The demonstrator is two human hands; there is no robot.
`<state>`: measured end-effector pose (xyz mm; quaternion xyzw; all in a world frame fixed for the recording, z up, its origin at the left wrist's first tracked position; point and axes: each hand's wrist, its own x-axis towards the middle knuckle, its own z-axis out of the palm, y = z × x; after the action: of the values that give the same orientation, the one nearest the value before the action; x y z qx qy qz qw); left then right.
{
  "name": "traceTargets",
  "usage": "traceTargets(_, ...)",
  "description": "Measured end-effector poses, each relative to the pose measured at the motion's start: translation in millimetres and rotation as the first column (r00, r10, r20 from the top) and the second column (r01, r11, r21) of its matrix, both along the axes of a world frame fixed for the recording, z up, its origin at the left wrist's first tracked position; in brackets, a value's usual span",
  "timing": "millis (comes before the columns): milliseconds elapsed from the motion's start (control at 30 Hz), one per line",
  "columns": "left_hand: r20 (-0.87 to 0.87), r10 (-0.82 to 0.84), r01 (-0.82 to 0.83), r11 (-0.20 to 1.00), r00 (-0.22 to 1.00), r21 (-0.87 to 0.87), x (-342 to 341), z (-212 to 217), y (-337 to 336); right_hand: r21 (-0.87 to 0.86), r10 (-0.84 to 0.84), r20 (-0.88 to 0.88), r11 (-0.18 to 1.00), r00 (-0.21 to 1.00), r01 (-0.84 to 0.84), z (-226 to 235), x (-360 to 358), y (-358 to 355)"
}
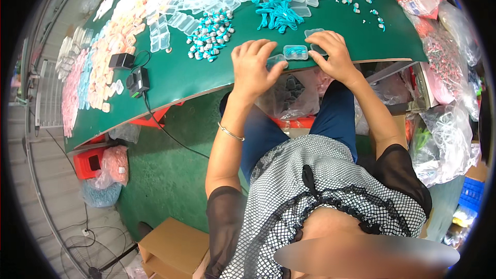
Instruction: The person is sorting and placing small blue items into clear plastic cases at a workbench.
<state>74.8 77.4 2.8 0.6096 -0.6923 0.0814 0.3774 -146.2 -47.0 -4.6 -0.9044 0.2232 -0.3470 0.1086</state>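
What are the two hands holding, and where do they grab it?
The left hand presses a small clear plastic case at its left end. The right hand rests fingertips on another clear case; neither is lifted.

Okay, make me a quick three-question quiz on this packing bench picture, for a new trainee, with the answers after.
1. True or false: both hands rest at the near edge of the green table.
2. What lies between the left hand and right hand?
3. The teal cord bundle lies: A) beyond the hands, B) on the floor.

Key: 1 true. 2 a small clear case with teal contents. 3 A.
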Motion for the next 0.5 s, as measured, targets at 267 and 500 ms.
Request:
traceTargets(267, -0.003, -0.011, 0.011, 0.998, 1.0, 0.055, 1, -1, 7, -0.059, 0.084, -0.148, 0.994, 0.985, -0.094, 2, 16, 9)
traceTargets(500, 0.045, 0.021, -0.022, 0.999, 0.999, 0.026, -4, 0, 3, -0.007, 0.068, -0.096, 0.998, 0.993, -0.069, 1, 17, 5)
